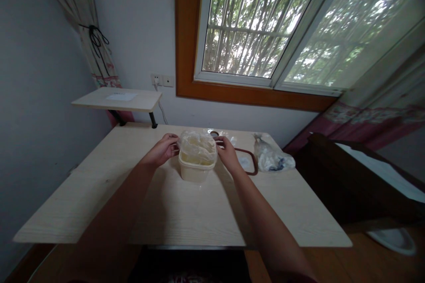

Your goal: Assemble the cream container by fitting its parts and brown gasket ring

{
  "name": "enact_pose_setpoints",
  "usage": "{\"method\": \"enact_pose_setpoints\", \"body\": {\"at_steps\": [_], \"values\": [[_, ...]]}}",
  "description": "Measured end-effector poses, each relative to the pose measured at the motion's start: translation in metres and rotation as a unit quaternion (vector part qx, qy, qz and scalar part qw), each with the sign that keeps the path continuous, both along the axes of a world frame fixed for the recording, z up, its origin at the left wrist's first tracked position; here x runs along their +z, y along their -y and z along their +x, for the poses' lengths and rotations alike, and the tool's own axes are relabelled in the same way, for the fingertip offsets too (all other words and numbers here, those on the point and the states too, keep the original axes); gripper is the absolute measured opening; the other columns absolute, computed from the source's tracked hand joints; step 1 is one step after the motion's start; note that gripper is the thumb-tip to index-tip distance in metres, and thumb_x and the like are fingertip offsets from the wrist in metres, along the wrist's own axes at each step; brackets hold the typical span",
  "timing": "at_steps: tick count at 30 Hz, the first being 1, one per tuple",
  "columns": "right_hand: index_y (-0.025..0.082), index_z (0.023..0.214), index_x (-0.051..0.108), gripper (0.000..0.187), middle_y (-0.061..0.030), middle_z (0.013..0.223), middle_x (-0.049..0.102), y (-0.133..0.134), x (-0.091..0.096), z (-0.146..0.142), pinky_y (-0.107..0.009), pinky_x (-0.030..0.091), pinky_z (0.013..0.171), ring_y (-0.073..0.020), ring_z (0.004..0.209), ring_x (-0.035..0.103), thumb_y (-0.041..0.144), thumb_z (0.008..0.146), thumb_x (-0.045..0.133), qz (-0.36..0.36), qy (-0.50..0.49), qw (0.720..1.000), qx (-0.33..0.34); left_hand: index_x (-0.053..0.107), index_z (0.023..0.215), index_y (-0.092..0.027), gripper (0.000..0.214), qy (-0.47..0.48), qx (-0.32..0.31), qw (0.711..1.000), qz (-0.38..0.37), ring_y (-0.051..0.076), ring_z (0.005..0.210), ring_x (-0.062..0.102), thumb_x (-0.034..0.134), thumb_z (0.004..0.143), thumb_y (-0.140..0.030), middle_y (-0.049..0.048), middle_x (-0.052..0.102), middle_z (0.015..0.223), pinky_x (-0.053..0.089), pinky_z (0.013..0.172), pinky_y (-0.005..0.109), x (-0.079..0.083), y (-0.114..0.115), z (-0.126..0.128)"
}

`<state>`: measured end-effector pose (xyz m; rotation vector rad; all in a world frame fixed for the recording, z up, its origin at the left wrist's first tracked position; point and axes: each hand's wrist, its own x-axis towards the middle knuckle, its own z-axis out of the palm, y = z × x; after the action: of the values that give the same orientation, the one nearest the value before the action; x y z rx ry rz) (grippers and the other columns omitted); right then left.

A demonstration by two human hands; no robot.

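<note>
A cream plastic tub [192, 172] stands on a pale wood-grain table [189, 216], lined with a clear plastic bag [197, 147] that bulges above its rim. My left hand [162, 150] pinches the bag's left side, and my right hand [227, 154] holds its right side. To the right lies a lid with a brown rim [248, 161], partly behind my right hand. Farther right sits a knotted, crumpled plastic bag [272, 157] with something dark inside. The tub's contents are hidden by the bag.
A small round dark item [214, 133] and some clear plastic [227, 138] lie behind the tub. A small wall shelf [116, 99] juts out at the back left, with a wall socket [156, 79] above it. A dark bed frame [332, 172] stands off the table's right edge.
</note>
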<state>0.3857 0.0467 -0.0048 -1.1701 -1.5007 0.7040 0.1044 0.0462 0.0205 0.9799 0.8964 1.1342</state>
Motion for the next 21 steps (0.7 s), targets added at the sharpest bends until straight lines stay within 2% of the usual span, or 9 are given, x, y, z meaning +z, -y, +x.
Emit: {"method": "enact_pose_setpoints", "body": {"at_steps": [3, 5, 9, 12, 14, 16, 21], "values": [[0.024, 0.104, 0.064, 0.021, -0.0084, 0.116, 0.065, 0.012, 0.013, 0.000, -0.037, 0.055, 0.083, -0.0234, 0.106, 0.063, 0.038, 0.088, 0.063, 0.098, 0.005, 0.995, -0.011, 0.053, 0.109, -0.023, 0.036, -0.049, 0.063, 0.995, 0.052, 0.017, 0.090, 0.066, 0.071, 0.080, -0.033, 0.0045, 0.063, 0.103, 0.056, 0.079, 0.035, 0.002, 0.003, 0.001], [0.025, 0.100, 0.066, 0.015, -0.0081, 0.112, 0.064, 0.021, 0.023, 0.001, -0.039, 0.054, 0.088, -0.0241, 0.108, 0.061, 0.037, 0.092, 0.061, 0.157, 0.034, 0.987, -0.004, 0.057, 0.113, -0.023, 0.036, -0.101, 0.106, 0.981, 0.125, 0.019, 0.103, 0.064, 0.070, 0.082, -0.034, 0.0066, 0.061, 0.111, 0.055, 0.089, 0.037, 0.005, 0.005, 0.000], [0.027, 0.100, 0.068, 0.011, -0.0078, 0.107, 0.065, 0.040, 0.039, 0.005, -0.047, 0.049, 0.099, -0.0263, 0.109, 0.060, 0.033, 0.094, 0.061, 0.216, 0.112, 0.970, 0.031, 0.066, 0.114, -0.024, 0.029, -0.228, 0.123, 0.912, 0.319, 0.023, 0.125, 0.054, 0.065, 0.088, -0.035, 0.0094, 0.055, 0.127, 0.049, 0.105, 0.041, 0.018, 0.016, -0.005], [0.028, 0.107, 0.067, 0.014, -0.0079, 0.110, 0.066, 0.049, 0.043, 0.007, -0.048, 0.049, 0.099, -0.0268, 0.110, 0.060, 0.031, 0.094, 0.061, 0.234, 0.145, 0.959, 0.058, 0.065, 0.122, -0.025, 0.034, -0.299, 0.104, 0.852, 0.417, 0.025, 0.132, 0.050, 0.065, 0.089, -0.032, 0.0101, 0.054, 0.133, 0.042, 0.114, 0.044, 0.032, 0.028, -0.007], [0.028, 0.108, 0.067, 0.014, -0.0076, 0.111, 0.067, 0.051, 0.043, 0.008, -0.048, 0.049, 0.098, -0.0264, 0.109, 0.061, 0.030, 0.096, 0.059, 0.237, 0.163, 0.954, 0.079, 0.063, 0.127, -0.026, 0.036, -0.330, 0.063, 0.832, 0.442, 0.025, 0.132, 0.051, 0.062, 0.092, -0.030, 0.0102, 0.056, 0.133, 0.039, 0.117, 0.045, 0.038, 0.036, -0.007], [0.029, 0.107, 0.068, 0.015, -0.0075, 0.112, 0.069, 0.052, 0.042, 0.009, -0.048, 0.049, 0.099, -0.0262, 0.110, 0.061, 0.030, 0.099, 0.055, 0.231, 0.176, 0.952, 0.096, 0.061, 0.131, -0.026, 0.038, -0.346, 0.032, 0.829, 0.439, 0.024, 0.130, 0.053, 0.059, 0.094, -0.030, 0.0104, 0.058, 0.133, 0.040, 0.116, 0.045, 0.039, 0.040, -0.006], [0.029, 0.113, 0.068, 0.019, -0.0091, 0.122, 0.065, 0.055, 0.039, 0.012, -0.049, 0.048, 0.103, -0.0269, 0.118, 0.059, 0.032, 0.099, 0.055, 0.219, 0.179, 0.954, 0.105, 0.055, 0.137, -0.025, 0.046, -0.343, 0.015, 0.857, 0.384, 0.027, 0.131, 0.053, 0.060, 0.092, -0.032, 0.0113, 0.058, 0.136, 0.044, 0.112, 0.047, 0.028, 0.039, -0.006]]}}
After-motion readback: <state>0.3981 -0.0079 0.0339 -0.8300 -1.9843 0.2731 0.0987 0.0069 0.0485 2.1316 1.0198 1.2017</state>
